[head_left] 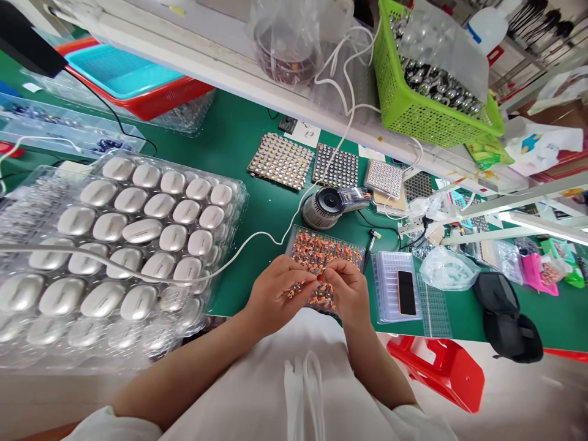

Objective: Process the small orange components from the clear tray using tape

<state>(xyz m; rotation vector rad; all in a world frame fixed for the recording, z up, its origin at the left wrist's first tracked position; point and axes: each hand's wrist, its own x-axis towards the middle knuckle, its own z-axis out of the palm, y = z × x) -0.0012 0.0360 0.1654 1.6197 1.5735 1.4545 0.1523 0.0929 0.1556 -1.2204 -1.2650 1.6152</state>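
My left hand (281, 293) and my right hand (350, 295) meet in front of my body, fingertips pinched together. Between the fingertips shows a small orange-red piece (320, 277), too small for me to name its kind. Both hands are closed at it. Right below and behind them lies a clear tray (294, 236) filled with rows of small orange pieces (316, 248), partly covered by my hands. Just beyond the tray stands a round grey device (320, 208) with a black dial-like top.
Stacked clear trays of silvery oval cases (142, 231) fill the left. A white cable (257, 236) crosses the green table (206, 147). On the right lie a phone (406, 293) on pale trays and a black pouch (508, 318). A green basket (432, 125) sits on the shelf above.
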